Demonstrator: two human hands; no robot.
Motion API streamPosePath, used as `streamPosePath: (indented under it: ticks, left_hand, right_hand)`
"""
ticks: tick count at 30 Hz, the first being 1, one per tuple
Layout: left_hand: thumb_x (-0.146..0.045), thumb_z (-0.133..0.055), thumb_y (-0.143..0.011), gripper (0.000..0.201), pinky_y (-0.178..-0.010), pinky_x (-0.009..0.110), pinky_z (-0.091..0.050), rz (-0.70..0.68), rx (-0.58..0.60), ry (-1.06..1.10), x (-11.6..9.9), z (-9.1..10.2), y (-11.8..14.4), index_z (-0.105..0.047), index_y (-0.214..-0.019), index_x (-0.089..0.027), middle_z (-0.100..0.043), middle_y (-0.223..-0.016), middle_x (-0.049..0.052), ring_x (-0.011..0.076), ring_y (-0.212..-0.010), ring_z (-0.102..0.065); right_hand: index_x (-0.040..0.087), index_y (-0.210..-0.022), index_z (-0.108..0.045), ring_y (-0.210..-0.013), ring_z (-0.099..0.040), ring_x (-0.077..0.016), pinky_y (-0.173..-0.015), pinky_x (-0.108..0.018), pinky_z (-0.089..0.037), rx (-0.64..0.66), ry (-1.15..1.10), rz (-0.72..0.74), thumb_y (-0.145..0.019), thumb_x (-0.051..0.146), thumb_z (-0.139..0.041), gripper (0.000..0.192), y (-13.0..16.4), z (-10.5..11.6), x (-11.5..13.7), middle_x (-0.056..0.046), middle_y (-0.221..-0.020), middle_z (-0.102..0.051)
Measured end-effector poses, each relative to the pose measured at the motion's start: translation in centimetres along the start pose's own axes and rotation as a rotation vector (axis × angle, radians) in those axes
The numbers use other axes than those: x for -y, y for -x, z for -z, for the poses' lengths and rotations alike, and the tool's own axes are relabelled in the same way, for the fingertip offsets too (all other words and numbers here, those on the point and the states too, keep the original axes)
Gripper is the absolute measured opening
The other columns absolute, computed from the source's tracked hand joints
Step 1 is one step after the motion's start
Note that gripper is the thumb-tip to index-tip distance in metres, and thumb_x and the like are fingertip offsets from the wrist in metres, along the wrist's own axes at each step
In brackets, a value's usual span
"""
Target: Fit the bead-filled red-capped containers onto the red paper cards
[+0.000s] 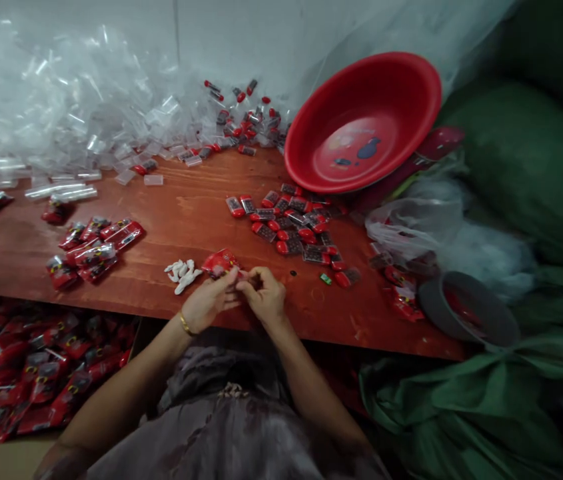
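Over the front of the wooden table, my left hand and my right hand meet, their fingertips pinched together. Something small and reddish seems to be between them, mostly hidden by the fingers. Just behind my left fingers is a shiny red printed packet; whether I hold it I cannot tell. To its left lies a little pile of white, finger-shaped pieces. Right of my hands are several small clear tubes with red caps and dark contents, and a small green piece.
Clear empty tubes are heaped at the back left. Filled red packets lie on the table, with more in a box below. A red basin leans at the back right, near a plastic bag and grey bowl.
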State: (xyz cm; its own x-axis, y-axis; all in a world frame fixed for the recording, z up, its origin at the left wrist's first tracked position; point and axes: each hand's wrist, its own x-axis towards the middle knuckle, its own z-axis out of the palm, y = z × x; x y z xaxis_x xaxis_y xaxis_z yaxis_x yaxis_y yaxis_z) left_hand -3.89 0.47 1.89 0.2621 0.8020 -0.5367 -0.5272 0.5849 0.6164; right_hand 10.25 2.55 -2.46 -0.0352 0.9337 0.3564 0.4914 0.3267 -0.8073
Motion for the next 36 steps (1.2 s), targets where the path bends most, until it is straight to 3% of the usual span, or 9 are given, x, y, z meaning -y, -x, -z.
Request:
streamPosePath:
  ticks: [5,8,14,16,19,22,27,31,36]
  left_hand:
    - [-0.042,-0.050,-0.087,0.028,-0.073,0.028,-0.050,-0.313,-0.336,0.140,-8.9,6.9,-0.2,-0.059,-0.078,-0.018,-0.069,-0.079,0.001,0.0148,-0.080,-0.065]
    - [-0.055,-0.048,-0.083,0.039,-0.077,0.030,-0.052,-0.476,-0.543,0.117,-11.4,9.7,-0.5,-0.058,-0.078,-0.018,-0.068,-0.090,0.006,0.0176,-0.089,-0.064]
    - [-0.050,-0.072,-0.061,0.043,-0.105,0.050,-0.030,-0.756,-0.689,-0.920,-5.5,8.6,-0.7,-0.067,-0.091,-0.019,-0.060,-0.122,0.013,0.0337,-0.124,-0.044]
    - [-0.046,-0.075,-0.058,0.036,-0.107,0.055,-0.019,-0.748,-0.706,-1.237,-3.5,8.5,-0.7,-0.070,-0.084,-0.021,-0.059,-0.125,0.013,0.0387,-0.132,-0.032]
    - [-0.045,-0.064,-0.073,0.023,-0.104,0.055,-0.024,-0.643,-0.704,-1.612,-2.5,9.2,-0.7,-0.072,-0.079,-0.024,-0.066,-0.115,0.008,0.0361,-0.127,-0.040]
    - [-0.037,-0.053,-0.083,0.023,-0.105,0.051,-0.025,-0.593,-0.736,-1.726,-2.6,9.1,-0.9,-0.073,-0.084,-0.025,-0.066,-0.116,0.007,0.0320,-0.126,-0.044]
    - [-0.037,-0.046,-0.087,0.037,-0.109,0.052,-0.018,-0.834,-0.700,-1.693,-2.0,5.4,-2.1,-0.063,-0.116,-0.022,-0.045,-0.140,0.013,0.0316,-0.135,-0.031]
    - [-0.041,-0.062,-0.076,0.029,-0.109,0.056,-0.015,-0.816,-0.462,-1.636,-0.9,3.7,-4.4,-0.071,-0.099,-0.027,-0.051,-0.136,0.011,0.0360,-0.135,-0.029]
    - [-0.027,-0.061,-0.076,0.016,-0.110,0.057,-0.011,-0.804,-0.406,-1.534,0.0,4.2,-5.8,-0.074,-0.085,-0.031,-0.061,-0.125,0.005,0.0343,-0.135,-0.030]
  right_hand:
    - [0.010,-0.112,-0.057,-0.101,-0.054,-0.0293,-0.085,-0.042,-0.042,-0.047,0.613,-0.039,-0.086,0.043,-0.045,0.043,-5.1,2.8,-3.0,-0.019,-0.112,-0.061]
    - [0.008,-0.121,-0.053,-0.117,-0.044,-0.0356,-0.094,-0.052,-0.035,0.050,0.794,-0.088,-0.087,0.037,-0.045,0.045,-5.8,3.4,-5.2,-0.021,-0.130,-0.052]
    - [0.012,-0.120,-0.055,-0.123,-0.040,-0.0353,-0.101,-0.060,-0.023,0.073,0.851,0.020,-0.089,0.036,-0.045,0.041,-1.4,2.3,-4.8,-0.019,-0.130,-0.053]
    - [0.013,-0.112,-0.060,-0.122,-0.042,-0.0344,-0.102,-0.059,-0.023,0.045,0.817,0.056,-0.089,0.039,-0.045,0.038,-0.3,2.1,-3.9,-0.018,-0.125,-0.057]
    - [0.015,-0.106,-0.063,-0.122,-0.044,-0.0304,-0.104,-0.054,-0.024,0.020,0.728,0.142,-0.090,0.040,-0.046,0.035,0.3,1.8,-3.1,-0.015,-0.123,-0.060]
    - [0.017,-0.102,-0.065,-0.120,-0.046,-0.0273,-0.105,-0.051,-0.024,-0.018,0.662,0.205,-0.090,0.037,-0.046,0.030,0.3,1.3,-3.3,-0.012,-0.120,-0.062]
    - [0.019,-0.095,-0.066,-0.115,-0.052,-0.0236,-0.104,-0.046,-0.027,-0.090,0.601,0.271,-0.090,0.033,-0.049,0.023,1.0,0.8,-3.8,-0.009,-0.113,-0.067]
    - [0.021,-0.092,-0.067,-0.114,-0.054,-0.0215,-0.105,-0.045,-0.026,-0.064,0.554,0.296,-0.089,0.029,-0.050,0.018,1.5,0.7,-3.6,-0.007,-0.111,-0.068]
    - [0.023,-0.088,-0.068,-0.110,-0.056,-0.0206,-0.105,-0.046,-0.027,-0.016,0.492,0.274,-0.088,0.025,-0.050,0.018,1.2,0.9,-3.2,-0.006,-0.107,-0.069]
